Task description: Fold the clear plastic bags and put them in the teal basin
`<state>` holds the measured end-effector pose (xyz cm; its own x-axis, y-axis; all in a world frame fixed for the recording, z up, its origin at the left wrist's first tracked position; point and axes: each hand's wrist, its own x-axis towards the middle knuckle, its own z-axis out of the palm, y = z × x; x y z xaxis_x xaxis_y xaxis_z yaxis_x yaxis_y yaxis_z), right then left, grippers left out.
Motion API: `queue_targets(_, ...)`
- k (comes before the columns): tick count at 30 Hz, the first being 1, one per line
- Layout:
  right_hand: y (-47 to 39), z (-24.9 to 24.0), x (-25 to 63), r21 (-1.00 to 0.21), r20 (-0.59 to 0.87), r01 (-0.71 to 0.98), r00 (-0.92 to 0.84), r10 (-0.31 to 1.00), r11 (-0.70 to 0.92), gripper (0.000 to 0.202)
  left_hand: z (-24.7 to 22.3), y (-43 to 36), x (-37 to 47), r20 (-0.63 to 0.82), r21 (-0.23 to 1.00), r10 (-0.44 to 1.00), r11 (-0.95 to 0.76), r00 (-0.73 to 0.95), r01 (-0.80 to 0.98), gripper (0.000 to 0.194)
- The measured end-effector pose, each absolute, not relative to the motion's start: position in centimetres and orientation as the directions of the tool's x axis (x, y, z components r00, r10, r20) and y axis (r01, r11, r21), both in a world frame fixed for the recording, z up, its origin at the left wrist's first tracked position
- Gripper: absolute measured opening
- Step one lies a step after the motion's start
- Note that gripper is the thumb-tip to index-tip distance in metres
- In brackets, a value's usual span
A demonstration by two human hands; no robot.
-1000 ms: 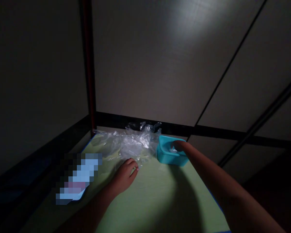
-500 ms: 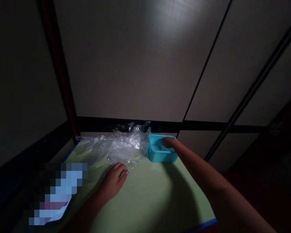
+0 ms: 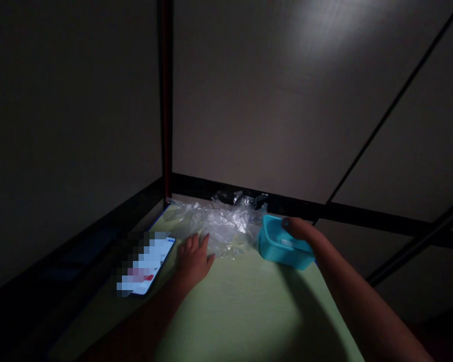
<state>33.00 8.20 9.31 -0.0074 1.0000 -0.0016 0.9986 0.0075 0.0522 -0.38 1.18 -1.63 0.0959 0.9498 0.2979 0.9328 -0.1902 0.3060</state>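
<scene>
My left hand (image 3: 194,259) lies with its fingers spread at the near edge of crumpled clear plastic (image 3: 226,223), on the pale green tabletop (image 3: 226,306). To the right stands a turquoise open box (image 3: 287,255) with something pale inside. My right hand (image 3: 296,228) is at the box's far side, over its rim; its fingers are hidden, so what they hold cannot be made out.
A lit phone (image 3: 151,269), partly pixelated, lies left of my left hand. Behind the table rises a light panelled cupboard front (image 3: 249,110) with dark strips. A dark wall stands on the left.
The view has turned left, so everything sits further right. My left hand's curled fingers have spread out towards the plastic. My right hand has moved from inside the box to its far rim.
</scene>
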Motion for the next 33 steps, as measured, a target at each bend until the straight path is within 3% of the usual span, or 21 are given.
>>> queue_targets(2,7.3,10.8,32.0,0.030,0.050,0.998,-0.065,0.997,0.064,0.026,-1.6,1.4,-0.7,0.260,0.287,0.965,-0.117,0.040,0.951,0.060)
queue_targets(3,6.7,11.4,31.2,-0.031,0.148,0.993,-0.109,0.983,0.115,0.027,-1.5,1.5,-0.8,0.242,0.280,0.970,-0.094,0.025,0.955,0.058)
queue_targets(7,3.6,12.4,26.6,-0.225,0.322,0.915,-0.256,0.911,0.336,0.027,-1.1,2.0,-1.3,0.225,0.262,0.974,-0.085,0.025,0.961,0.039)
queue_targets(10,1.3,11.2,22.7,-0.246,0.330,0.819,-0.432,0.839,0.518,0.026,-1.1,2.3,-1.5,0.251,0.261,0.967,-0.107,0.039,0.959,0.032)
queue_targets(14,0.0,7.6,20.0,-0.277,0.221,0.693,-0.628,0.746,0.666,0.027,-1.5,2.6,-1.5,0.259,0.268,0.964,-0.131,0.060,0.954,0.023)
queue_targets(20,-1.2,3.9,20.3,-0.290,0.097,0.753,-0.591,0.801,0.590,0.027,-1.2,2.7,-1.4,0.247,0.320,0.966,-0.149,0.069,0.935,0.012)
queue_targets(23,-2.5,3.4,19.9,-0.423,0.127,0.679,-0.611,0.782,0.600,0.026,-0.6,2.7,-1.1,0.295,0.485,0.955,-0.180,0.033,0.856,0.011)
queue_targets(27,-3.4,1.8,18.5,-0.728,0.196,0.457,-0.577,0.793,0.512,0.028,-0.2,2.1,-0.2,0.397,0.785,0.913,-0.388,0.089,0.483,0.020)
queue_targets(30,-2.9,0.1,17.7,-0.926,0.189,0.206,-0.475,0.859,0.317,0.035,-0.3,1.3,0.7,0.450,0.847,0.865,-0.492,0.220,0.202,0.021)
queue_targets(33,-2.4,-1.2,17.4,-0.982,0.189,-0.063,-0.412,0.891,0.179,0.036,-0.7,0.6,1.5,0.384,0.895,0.854,-0.438,0.352,0.084,0.024)
